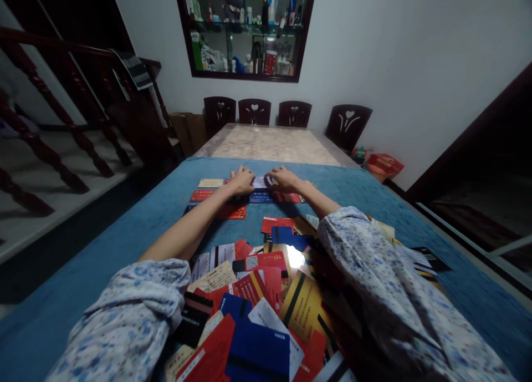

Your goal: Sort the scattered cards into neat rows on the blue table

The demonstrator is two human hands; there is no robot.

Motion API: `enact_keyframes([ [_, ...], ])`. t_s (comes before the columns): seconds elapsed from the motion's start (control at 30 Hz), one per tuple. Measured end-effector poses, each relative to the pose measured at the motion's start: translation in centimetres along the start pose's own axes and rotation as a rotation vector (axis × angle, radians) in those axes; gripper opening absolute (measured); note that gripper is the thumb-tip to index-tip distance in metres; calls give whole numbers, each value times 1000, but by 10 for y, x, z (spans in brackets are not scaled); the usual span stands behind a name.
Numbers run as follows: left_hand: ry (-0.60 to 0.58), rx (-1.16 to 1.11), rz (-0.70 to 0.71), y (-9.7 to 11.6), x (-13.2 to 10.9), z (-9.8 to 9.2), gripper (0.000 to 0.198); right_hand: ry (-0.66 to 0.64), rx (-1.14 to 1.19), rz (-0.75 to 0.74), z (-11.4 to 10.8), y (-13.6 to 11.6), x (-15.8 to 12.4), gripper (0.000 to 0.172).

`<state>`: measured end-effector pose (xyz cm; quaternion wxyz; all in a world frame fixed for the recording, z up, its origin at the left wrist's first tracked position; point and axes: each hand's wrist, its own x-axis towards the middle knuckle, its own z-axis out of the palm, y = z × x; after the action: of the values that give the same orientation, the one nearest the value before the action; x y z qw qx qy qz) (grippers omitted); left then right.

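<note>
On the blue cloth (158,204), both arms reach forward to a white card (261,182) at the far side of laid-out cards. My left hand (242,181) has its fingers bent at the card's left end. At the right end, my right hand (285,179) curls its thumb and fingers round the edge. A blue card (260,197) lies just below the white one. Left of my hands are a cream card (210,183) and a red card (202,195); another red card (233,212) lies below my left wrist. My hands partly cover the row.
A loose, overlapping heap of red, gold, white, black and blue cards (260,349) spreads between my forearms. More cards (428,259) lie beyond my right sleeve. Past the cloth is the bare stone tabletop (270,141), with dark chairs (254,111) behind it.
</note>
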<state>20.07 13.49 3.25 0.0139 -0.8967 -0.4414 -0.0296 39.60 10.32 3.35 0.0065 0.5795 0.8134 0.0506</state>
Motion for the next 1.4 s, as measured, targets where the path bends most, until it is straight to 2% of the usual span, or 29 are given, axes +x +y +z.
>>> enact_keyframes([
  [0.2, -10, -8, -11, -3, 12, 9, 27, -19, 5, 16, 5, 4, 8, 42],
  [0.6, -94, 11, -16, -7, 26, 16, 28, -68, -12, 8, 8, 4, 13, 34],
  [1.07, -110, 17, 0, -7, 25, 17, 30, -72, -21, 0, 13, 7, 17, 37],
  [1.2, -121, 13, -1, -7, 23, 16, 31, -63, -20, -3, 14, 10, 16, 43],
  [1.4, -49, -43, 2, -13, 19, 11, 40, -14, -28, -17, 12, 14, 11, 50],
])
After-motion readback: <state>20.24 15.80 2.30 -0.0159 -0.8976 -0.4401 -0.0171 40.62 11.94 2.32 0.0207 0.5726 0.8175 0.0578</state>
